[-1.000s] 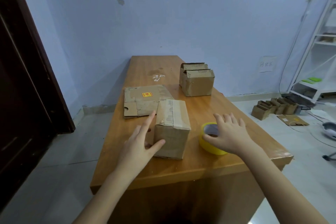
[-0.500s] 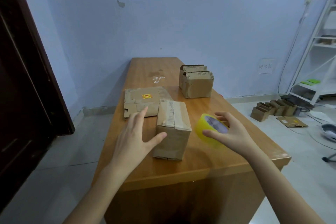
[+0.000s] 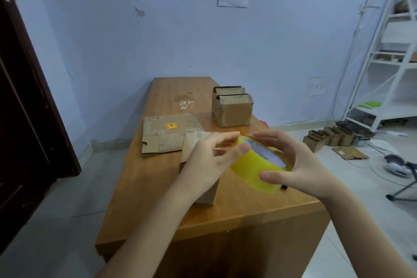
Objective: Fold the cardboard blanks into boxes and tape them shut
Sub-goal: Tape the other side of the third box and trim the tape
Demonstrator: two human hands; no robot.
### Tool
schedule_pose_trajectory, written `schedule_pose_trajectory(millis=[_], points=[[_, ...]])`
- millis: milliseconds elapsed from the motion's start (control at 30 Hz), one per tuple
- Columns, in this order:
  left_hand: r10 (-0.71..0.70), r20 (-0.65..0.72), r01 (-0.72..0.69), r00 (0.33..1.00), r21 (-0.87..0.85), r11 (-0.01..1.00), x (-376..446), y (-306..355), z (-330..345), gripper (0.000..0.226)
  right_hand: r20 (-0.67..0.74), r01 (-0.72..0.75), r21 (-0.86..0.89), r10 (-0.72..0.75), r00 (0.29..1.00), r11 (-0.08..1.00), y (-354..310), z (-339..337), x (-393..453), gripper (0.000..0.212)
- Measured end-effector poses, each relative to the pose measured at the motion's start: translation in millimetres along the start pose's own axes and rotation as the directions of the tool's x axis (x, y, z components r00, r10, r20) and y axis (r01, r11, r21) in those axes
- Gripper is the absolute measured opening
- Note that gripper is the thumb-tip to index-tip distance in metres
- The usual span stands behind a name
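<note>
Both hands have come up off the worktop (image 3: 158,198) since a second ago. Our right hand (image 3: 300,165), which lay over the tape roll (image 3: 255,169) flat on the wood, now holds the roll in the air, tilted, with its thumb across the yellow rim and its fingers curled over the far edge. Our left hand (image 3: 209,160) has left the side of the folded box (image 3: 206,194) and joined it: that grip is closed too, thumb and fingertips pinching the roll's near edge.

We count one tape roll, two hands, and three cardboard pieces on the worktop: the folded box close to us, one flat blank (image 3: 164,135) lying just behind it, and a second box (image 3: 232,108) further back with its corrugated flaps up. On the floor to the right stands a row of small cartons (image 3: 329,137), about five, with one flat piece (image 3: 349,153) beside them.

Our left hand and wrist now cover most of the folded box; only its lower corner and a strip of its top show. A small dark object (image 3: 283,187) lies on the worktop just below the roll, too small to make out. Whether a tape end is lifted, we cannot tell.
</note>
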State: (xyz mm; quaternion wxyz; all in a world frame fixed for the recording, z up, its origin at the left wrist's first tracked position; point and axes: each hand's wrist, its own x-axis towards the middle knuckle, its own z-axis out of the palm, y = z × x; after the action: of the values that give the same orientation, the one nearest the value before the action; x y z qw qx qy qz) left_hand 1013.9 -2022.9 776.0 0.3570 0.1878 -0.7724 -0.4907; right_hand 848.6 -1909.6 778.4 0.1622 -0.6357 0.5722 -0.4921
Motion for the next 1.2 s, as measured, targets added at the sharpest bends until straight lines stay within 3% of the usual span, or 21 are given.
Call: schedule_pose_trajectory(millis=[167, 300, 400, 500, 633, 667, 767, 933, 1067, 1200], points=[[-0.076, -0.094, 0.060, 0.993, -0.159, 0.985, 0.3, -0.5, -3.3, 0.020, 0.052, 0.019, 0.011, -0.019, 0.998, 1.000, 1.0, 1.6, -1.9, 0.078], [-0.086, -0.064, 0.069, 0.994, -0.230, 0.971, -0.9, -0.2, -8.6, 0.015, 0.052, 0.040, 0.069, -0.044, 0.998, 0.997, 5.0, 4.7, -1.0, 0.081], [-0.018, -0.092, 0.004, 0.996, -0.152, 0.988, -1.4, 0.1, -11.9, 0.021, 0.002, 0.044, 0.195, -0.045, 0.999, 0.980, 8.5, 9.2, 0.1, 0.087], [-0.002, -0.200, -0.023, 0.980, -0.126, 0.992, -0.8, 4.6, -9.9, 0.021, -0.201, 0.119, 0.264, -0.066, 0.977, 0.957, 9.6, 20.4, 2.2, 0.086], [0.105, -0.338, -0.065, 0.935, 0.128, 0.990, 4.0, 3.6, -0.7, 0.028, -0.467, 0.206, 0.155, -0.112, 0.877, 0.966, 8.3, 43.7, 5.8, 0.045], [0.118, -0.349, -0.067, 0.930, 0.153, 0.986, 5.1, 2.9, 0.0, 0.029, -0.491, 0.219, 0.130, -0.129, 0.862, 0.967, 9.2, 47.8, 6.4, 0.047], [0.139, -0.386, -0.090, 0.912, 0.142, 0.986, 5.6, 3.9, -2.0, 0.032, -0.524, 0.268, 0.090, -0.183, 0.832, 0.959, 10.3, 51.4, 7.4, 0.064], [0.289, -0.433, -0.187, 0.854, 0.263, 0.947, -2.4, 15.2, -3.2, 0.039, -0.553, 0.291, 0.106, -0.187, 0.812, 0.951, 4.0, 51.8, 10.1, 0.030], [0.311, -0.377, -0.167, 0.872, 0.368, 0.915, -7.5, 23.0, -10.3, 0.042, -0.540, 0.317, -0.049, -0.293, 0.789, 0.947, 5.5, 50.2, 10.3, 0.059], [0.352, -0.367, -0.151, 0.861, 0.476, 0.866, -14.0, 27.2, -15.8, 0.046, -0.536, 0.330, -0.170, -0.368, 0.759, 0.928, 5.7, 50.7, 10.2, 0.062]])
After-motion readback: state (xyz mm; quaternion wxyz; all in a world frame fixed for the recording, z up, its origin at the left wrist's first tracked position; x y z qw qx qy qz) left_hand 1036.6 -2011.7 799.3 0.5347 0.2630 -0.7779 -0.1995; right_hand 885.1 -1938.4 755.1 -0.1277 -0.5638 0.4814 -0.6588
